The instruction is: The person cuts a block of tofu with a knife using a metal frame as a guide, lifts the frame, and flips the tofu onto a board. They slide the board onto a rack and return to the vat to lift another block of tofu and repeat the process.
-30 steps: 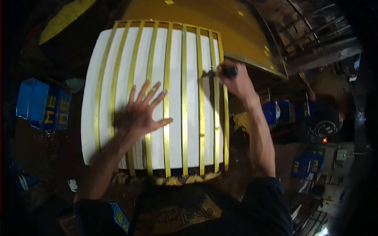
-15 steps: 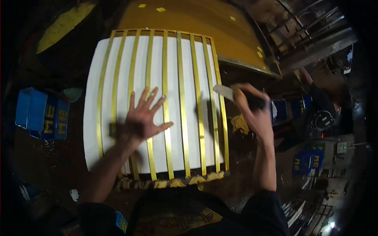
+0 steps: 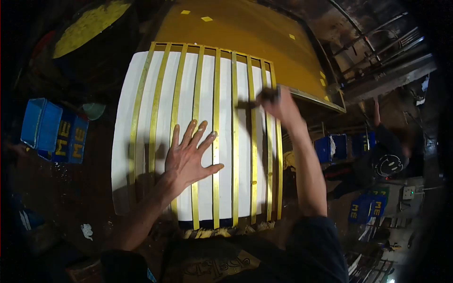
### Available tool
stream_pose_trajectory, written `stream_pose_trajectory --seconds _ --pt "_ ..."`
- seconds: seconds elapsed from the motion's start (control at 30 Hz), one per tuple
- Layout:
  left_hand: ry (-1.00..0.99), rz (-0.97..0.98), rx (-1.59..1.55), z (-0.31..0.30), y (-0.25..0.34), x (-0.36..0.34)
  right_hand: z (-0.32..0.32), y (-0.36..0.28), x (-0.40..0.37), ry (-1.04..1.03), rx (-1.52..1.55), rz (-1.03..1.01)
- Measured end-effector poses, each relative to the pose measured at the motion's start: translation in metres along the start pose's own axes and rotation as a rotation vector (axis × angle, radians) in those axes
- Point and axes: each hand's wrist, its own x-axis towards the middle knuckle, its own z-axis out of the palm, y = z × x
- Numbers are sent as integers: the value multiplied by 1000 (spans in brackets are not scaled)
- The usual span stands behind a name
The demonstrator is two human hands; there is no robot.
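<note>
A smooth white slab (image 3: 163, 101), which looks like tofu, lies beneath a slatted frame (image 3: 216, 106) of yellow bars. My left hand (image 3: 188, 160) rests open on the bars near the middle, fingers spread and thumb out to the right. Over the frame's right side, my right hand (image 3: 283, 107) is closed round the dark handle of a knife (image 3: 268, 95). Its blade is blurred and hard to make out. A dark shadow falls on the slab to the left of this hand.
A large brown tray (image 3: 245, 28) with a few yellow bits stands behind. Blue crates (image 3: 71, 139) are at left, below a vat (image 3: 92, 28) of yellow pieces. At right, another person (image 3: 377, 158) in dark clothes is near more blue crates (image 3: 365, 207).
My right hand has moved up and left with the knife, from beside the frame's right edge to over its bars. My left hand stays spread on the frame. The whole view has shifted slightly.
</note>
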Motion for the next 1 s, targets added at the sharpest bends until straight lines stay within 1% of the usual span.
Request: stream_pose_trajectory --seconds 0.03,0.07,0.1,0.13,0.17,0.2,0.23,0.3,0.37,0.4,0.43,0.47,0.5,0.53,0.57,0.63,0.67,0.7,0.73,0.77,0.8,0.83,0.87,0.9,0.97,1.0 --pt "14 4 1 2 0 -1 2 -17 -58 -21 -63 -101" --pt "30 12 -13 3 0 -1 -4 -43 -115 -69 -185 -72" --pt "36 14 -19 3 0 -2 -16 -85 -157 -266 207 289" --pt "32 15 -21 3 0 -2 -18 -102 -192 -395 264 380" --pt "30 14 -19 2 -1 -2 -14 -114 -218 -443 206 312" --pt "33 17 -24 3 -1 -2 -15 -124 -224 -499 208 332" --pt "30 24 -22 4 0 -2 -22 -131 -218 -494 212 338" --pt "39 22 -34 4 -2 -2 -41 -129 -172 -209 271 157" --pt "31 23 -29 0 -2 -1 -37 -115 -96 158 231 38" --pt "25 18 -36 0 -3 0 -18 -92 -47 543 31 -269" --pt "16 13 -44 -1 -4 0 -21 -76 4 287 28 -124" --pt "6 9 -35 -2 -4 0 -9 -64 51 353 80 -150" --pt "11 1 -42 1 -4 0 4 -52 91 398 78 -134" --pt "3 -6 -51 0 -5 0 21 -30 125 427 41 -183" --pt "-7 -8 -62 -2 -4 0 34 -6 150 346 -24 -157" --pt "-14 -8 -72 -2 -6 1 38 -8 152 280 -13 -125" --pt "-12 -8 -60 -1 -6 1 39 -6 139 256 -44 -95" --pt "-10 -5 -49 -1 -5 0 30 -26 108 234 -76 -63" --pt "-14 2 -56 0 -5 -1 23 -38 69 93 -27 -63" --pt "-4 0 -58 1 -5 -1 26 -43 21 -18 -1 -110" --pt "8 -1 -60 3 -5 -1 31 -63 -37 -72 -67 -33" --pt "20 -3 -61 3 -4 -1 29 -78 -97 -182 17 -45" --pt "32 3 -67 0 -4 -2 9 -125 -137 -336 275 237" --pt "31 11 -69 2 -4 -3 7 -147 -174 -440 284 375" --pt "66 16 -49 6 -5 -3 12 -154 -211 -536 283 341" --pt "65 20 -48 5 -4 -4 -1 -162 -199 -473 370 332"
